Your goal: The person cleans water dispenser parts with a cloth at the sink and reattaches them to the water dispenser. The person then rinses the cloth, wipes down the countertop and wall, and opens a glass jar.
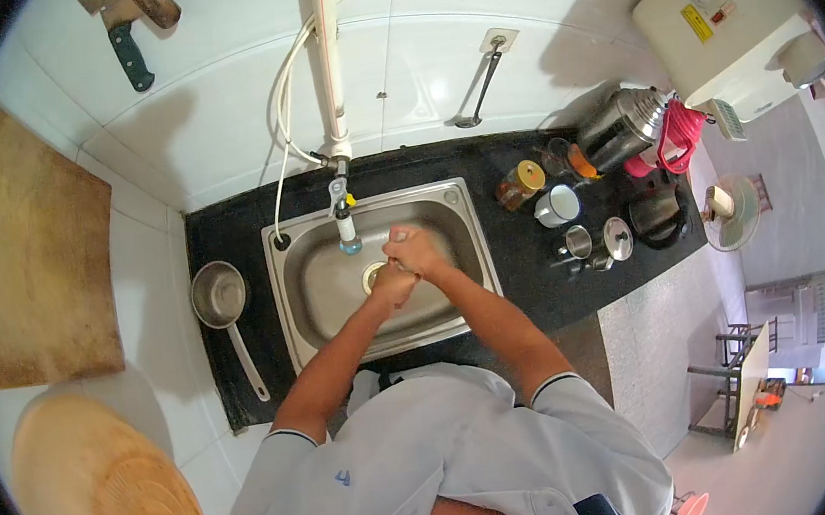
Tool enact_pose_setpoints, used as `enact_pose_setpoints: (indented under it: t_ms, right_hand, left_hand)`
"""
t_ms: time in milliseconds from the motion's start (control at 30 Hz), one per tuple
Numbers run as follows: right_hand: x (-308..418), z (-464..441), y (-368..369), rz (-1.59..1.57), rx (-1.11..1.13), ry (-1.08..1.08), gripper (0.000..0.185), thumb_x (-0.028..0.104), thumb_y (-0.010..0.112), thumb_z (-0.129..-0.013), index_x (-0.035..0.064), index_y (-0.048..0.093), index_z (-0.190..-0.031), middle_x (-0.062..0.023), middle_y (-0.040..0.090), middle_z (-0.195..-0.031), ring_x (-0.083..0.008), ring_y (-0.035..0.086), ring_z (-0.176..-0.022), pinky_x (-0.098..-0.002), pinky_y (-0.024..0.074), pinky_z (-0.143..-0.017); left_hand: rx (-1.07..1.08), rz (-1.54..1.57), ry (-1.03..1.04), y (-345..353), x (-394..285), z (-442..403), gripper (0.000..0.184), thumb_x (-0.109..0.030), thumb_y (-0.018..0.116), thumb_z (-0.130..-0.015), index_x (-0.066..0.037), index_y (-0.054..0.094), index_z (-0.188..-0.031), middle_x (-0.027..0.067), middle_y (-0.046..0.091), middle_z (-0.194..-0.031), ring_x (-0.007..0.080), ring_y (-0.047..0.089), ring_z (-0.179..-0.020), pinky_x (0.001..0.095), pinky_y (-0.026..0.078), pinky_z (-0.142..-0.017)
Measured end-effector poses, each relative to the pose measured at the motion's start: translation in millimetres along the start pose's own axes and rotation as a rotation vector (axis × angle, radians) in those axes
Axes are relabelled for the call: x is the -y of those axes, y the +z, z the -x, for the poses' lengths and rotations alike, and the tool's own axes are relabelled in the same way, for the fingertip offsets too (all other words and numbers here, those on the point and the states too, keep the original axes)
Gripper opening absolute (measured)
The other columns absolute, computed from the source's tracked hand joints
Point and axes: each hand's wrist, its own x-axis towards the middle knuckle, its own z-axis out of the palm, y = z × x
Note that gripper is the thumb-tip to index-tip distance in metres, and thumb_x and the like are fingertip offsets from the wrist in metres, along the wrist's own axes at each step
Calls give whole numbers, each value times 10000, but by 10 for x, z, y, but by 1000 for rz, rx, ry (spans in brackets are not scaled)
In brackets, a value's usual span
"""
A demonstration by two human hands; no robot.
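Two bare hands meet above a stainless-steel rectangular sink (297, 342), the left hand (393, 286) lower and the right hand (416, 248) just above it, pressed together with fingers bent; whether anything lies between the palms, and how far each is closed, cannot be told. One round drain (371, 276) shows beside them in the basin, and one metal tap with a blue-tinted nozzle (350, 245) hangs near, to their left. The person wears one pale grey short-sleeved shirt (424, 457) bearing a single small blue emblem (342, 478), too small to read. On the black countertop (527, 291), one round metal saucepan (219, 294) with a long handle sits left of the sink; to the right stand one glass jar with a gold-coloured lid (530, 175), one white mug (557, 206), one open steel cup (574, 242), one lidded steel cup (617, 238) and one large silver metal vessel (625, 127). On the white tiled wall (217, 117), one dark long-handled ladle (483, 89) hangs below a white socket, and one green-handled knife (129, 58) hangs at upper left, above a rectangular brown wooden board (34, 247). At upper right, one white boxy appliance (724, 19) carries a yellow label (697, 23), its writing illegible.
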Motion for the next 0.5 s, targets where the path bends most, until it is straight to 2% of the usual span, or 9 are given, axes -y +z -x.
enact_pose_setpoints:
  t_ms: [33,100,133,200,267,333,367,433,500]
  right_hand:
    - [-46,-15,42,32,-71,27,144,148,623,-744,29,563,-690,-86,605,-612,-139,562,-546,-291,457,-514]
    - [-306,-114,114,64,-143,-29,133,141,607,-749,34,564,-685,-82,594,-607,-143,548,-519,-308,453,-496]
    - [-485,-200,137,102,-210,-84,124,134,592,-754,38,565,-680,-78,582,-601,-147,533,-492,-325,450,-477]
    - [-1026,-505,164,94,-297,-104,143,153,596,-771,41,567,-686,-71,564,-594,-152,519,-476,-330,441,-464]
    - [-1129,-570,163,85,-381,-126,163,171,600,-788,44,570,-691,-65,546,-586,-158,505,-460,-334,431,-450]
    - [-950,-455,110,-225,-420,170,410,380,551,-837,18,605,-652,-133,635,-691,-198,585,-657,-430,425,-623]
    - [-871,-389,65,-229,-426,173,410,380,551,-837,18,605,-652,-133,635,-691,-198,585,-657,-430,425,-623]
    - [-658,-259,-52,-315,-265,180,467,460,513,-882,12,648,-879,-126,660,-894,-233,601,-775,-395,458,-696]
    - [-301,-90,-125,-552,-148,101,474,461,493,-899,16,604,-1018,-122,642,-978,-256,601,-857,-390,464,-756]
  left_hand:
    - [3,-5,0,-6,154,-144,349,-253,699,-714,-50,592,-976,50,548,-572,186,500,-402,350,367,-378]
    - [-191,-521,527,-16,540,-484,406,-275,698,-722,-44,561,-1025,135,625,-690,299,634,-630,433,472,-545]
    - [-186,-523,529,-6,461,-411,406,-275,698,-722,-44,561,-1025,135,625,-690,299,634,-630,433,472,-545]
    - [-234,-621,215,34,125,-90,483,-288,695,-727,-30,512,-1091,186,640,-774,354,638,-812,475,474,-663]
    - [-344,-664,312,83,-26,174,395,-283,685,-722,-30,552,-995,186,647,-786,363,634,-813,479,472,-666]
    - [-448,-708,410,76,-90,286,318,-279,675,-718,-31,592,-899,186,654,-799,373,630,-815,483,469,-668]
    - [-457,-777,425,58,-120,293,324,-285,688,-723,-34,574,-892,168,646,-767,337,638,-746,454,477,-625]
    - [-459,-849,446,-40,-176,229,334,-292,700,-727,-36,555,-886,149,637,-736,302,646,-678,425,486,-582]
    - [147,-262,-39,-227,-209,141,307,-283,681,-751,-47,544,-892,79,596,-662,191,593,-563,315,447,-481]
